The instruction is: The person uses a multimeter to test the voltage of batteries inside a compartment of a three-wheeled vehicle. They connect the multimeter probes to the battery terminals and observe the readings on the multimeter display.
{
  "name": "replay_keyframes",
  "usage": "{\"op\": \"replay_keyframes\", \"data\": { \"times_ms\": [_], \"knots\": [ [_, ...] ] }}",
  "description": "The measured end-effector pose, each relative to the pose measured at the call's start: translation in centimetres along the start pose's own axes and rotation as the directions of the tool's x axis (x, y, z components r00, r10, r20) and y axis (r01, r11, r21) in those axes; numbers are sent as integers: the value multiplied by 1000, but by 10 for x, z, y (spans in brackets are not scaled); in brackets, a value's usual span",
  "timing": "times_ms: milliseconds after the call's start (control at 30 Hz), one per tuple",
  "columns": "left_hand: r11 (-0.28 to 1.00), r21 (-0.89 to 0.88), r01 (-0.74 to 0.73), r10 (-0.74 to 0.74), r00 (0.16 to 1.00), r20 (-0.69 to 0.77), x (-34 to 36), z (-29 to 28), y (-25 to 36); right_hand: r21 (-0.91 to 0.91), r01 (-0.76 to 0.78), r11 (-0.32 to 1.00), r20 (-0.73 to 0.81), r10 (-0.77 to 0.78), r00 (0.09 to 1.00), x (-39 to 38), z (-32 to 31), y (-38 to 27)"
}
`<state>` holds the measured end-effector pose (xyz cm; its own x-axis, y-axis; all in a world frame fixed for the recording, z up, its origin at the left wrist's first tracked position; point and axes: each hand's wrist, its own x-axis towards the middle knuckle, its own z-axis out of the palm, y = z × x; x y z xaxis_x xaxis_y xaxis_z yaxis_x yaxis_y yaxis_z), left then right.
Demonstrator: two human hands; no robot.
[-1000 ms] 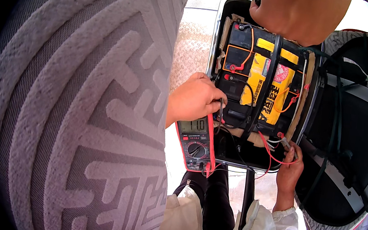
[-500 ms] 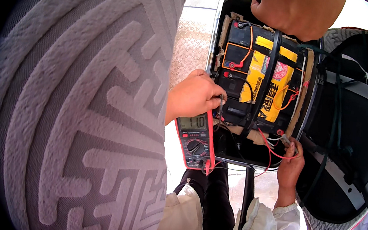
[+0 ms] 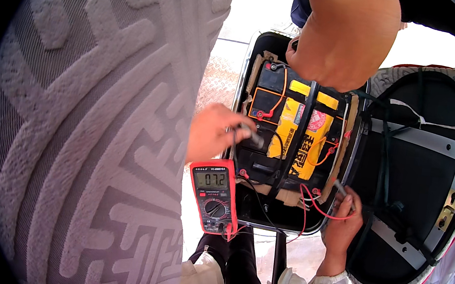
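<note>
A multimeter (image 3: pixel 214 196) with a red rim and lit display sits just below my left hand (image 3: pixel 218 134). The fingers of that hand are closed around a test probe (image 3: pixel 254 139), whose tip points over the black batteries (image 3: pixel 271 79) in the open case. At the batteries' lower right corner, my right hand (image 3: pixel 344 218) pinches the red-wired probe (image 3: pixel 340 186). Its tip stands a little apart from the nearest red terminal (image 3: pixel 316 192). A red lead (image 3: pixel 304 218) and a black lead (image 3: pixel 257 193) hang around the batteries.
Another person's hand (image 3: pixel 339 48) reaches over the case's far edge. The raised seat lid (image 3: pixel 403 179) stands to the right, with straps and a brass latch (image 3: pixel 447 211). Grey patterned fabric (image 3: pixel 94 127) blocks the left side. A black strap (image 3: pixel 303 128) crosses the batteries.
My left hand has lifted its probe up and over the batteries. My right hand's probe has moved away from the corner terminal. The display reading differs, and the whole view has shifted.
</note>
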<state>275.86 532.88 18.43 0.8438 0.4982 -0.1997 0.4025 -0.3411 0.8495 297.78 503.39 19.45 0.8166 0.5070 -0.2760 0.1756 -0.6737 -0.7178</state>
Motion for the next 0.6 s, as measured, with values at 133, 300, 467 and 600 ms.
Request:
{"op": "replay_keyframes", "data": {
  "times_ms": [133,300,467,600],
  "knots": [
    [982,183,-55,123,914,-387,12,-17,-10,162,116,980,-42,-110,993,40,20,-43],
    [964,258,-56,179,859,-481,62,-13,-43,81,316,945,-88,-310,947,119,56,-41],
    [970,242,-34,155,850,-503,81,-10,-53,-79,435,897,-71,-441,895,159,70,-27],
    [979,186,-83,176,809,-562,82,-1,-62,-29,403,915,-85,-404,911,161,73,-27]
  ]
}}
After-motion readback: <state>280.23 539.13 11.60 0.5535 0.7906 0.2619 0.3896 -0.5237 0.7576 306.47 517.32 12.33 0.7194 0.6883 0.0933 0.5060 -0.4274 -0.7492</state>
